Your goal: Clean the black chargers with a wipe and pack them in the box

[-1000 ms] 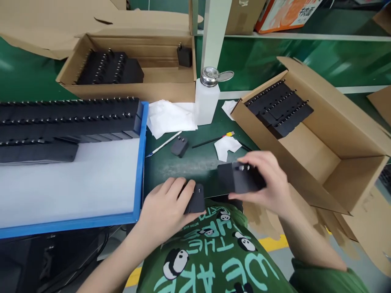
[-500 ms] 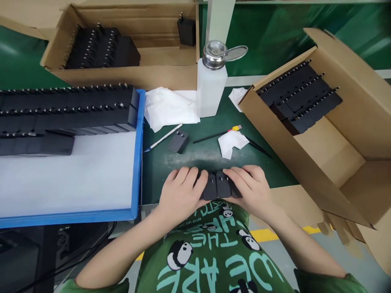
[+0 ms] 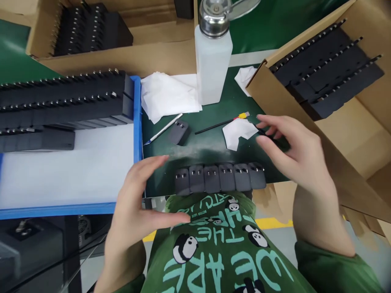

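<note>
Adapters (image 3: 100, 110) stand packed, prongs up, in the blue-edged tray (image 3: 137, 122) at far left. By its near corner, the left hand (image 3: 130, 209) is spread wide, thumb well away from fingers, holding nothing. To its right, six black adapters (image 3: 211, 181) sit side by side along the near edge of the table (image 3: 201, 150), prongs up, touched by neither hand. The step in hand looks to be handling this row; gripping it whole would call for even pressure from both ends. Near the carton (image 3: 345, 175), the right hand (image 3: 301, 158), half open, appears empty; whether its fingertips touch the dark tool (image 3: 280, 141) behind them, I cannot tell.
</note>
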`<state>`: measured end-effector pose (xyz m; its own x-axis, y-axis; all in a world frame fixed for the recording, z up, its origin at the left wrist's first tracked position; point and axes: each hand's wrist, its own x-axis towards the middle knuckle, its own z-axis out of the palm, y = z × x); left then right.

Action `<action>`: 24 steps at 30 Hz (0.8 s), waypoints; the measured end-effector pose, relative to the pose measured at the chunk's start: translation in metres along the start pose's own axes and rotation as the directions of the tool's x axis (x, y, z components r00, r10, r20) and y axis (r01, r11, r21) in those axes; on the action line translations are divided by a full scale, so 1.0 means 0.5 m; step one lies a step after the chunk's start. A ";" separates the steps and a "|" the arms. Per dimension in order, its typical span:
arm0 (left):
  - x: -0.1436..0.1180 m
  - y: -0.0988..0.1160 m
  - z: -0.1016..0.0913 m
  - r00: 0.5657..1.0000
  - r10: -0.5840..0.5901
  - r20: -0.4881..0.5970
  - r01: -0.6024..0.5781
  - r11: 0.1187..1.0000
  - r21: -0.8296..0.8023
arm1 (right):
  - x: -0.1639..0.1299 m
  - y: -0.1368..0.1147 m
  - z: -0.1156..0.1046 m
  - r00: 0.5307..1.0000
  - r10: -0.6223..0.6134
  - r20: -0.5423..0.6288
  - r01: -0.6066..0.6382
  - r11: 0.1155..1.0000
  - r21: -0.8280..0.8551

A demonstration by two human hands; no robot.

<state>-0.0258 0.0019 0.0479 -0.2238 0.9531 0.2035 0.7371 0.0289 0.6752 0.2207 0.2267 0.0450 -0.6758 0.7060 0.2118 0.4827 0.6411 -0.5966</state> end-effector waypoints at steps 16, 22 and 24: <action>-0.008 -0.042 0.075 0.971 -0.116 0.210 0.156 0.971 -0.181 | 0.043 -0.014 0.021 0.997 -0.009 -0.072 0.016 0.995 0.096; 0.001 -0.049 0.078 0.974 -0.094 0.208 0.143 0.961 -0.237 | 0.040 -0.029 -0.005 0.973 0.111 0.202 -0.166 0.946 0.279; 0.003 -0.049 0.078 0.974 -0.084 0.211 0.135 0.961 -0.241 | 0.057 -0.038 0.001 0.954 0.043 0.297 -0.128 0.954 0.270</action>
<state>-0.0191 0.0143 0.0040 -0.1459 0.9893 -0.0081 0.5246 0.0843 0.8471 0.1920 0.2346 0.0620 -0.7891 0.6119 -0.0536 0.3961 0.4403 -0.8057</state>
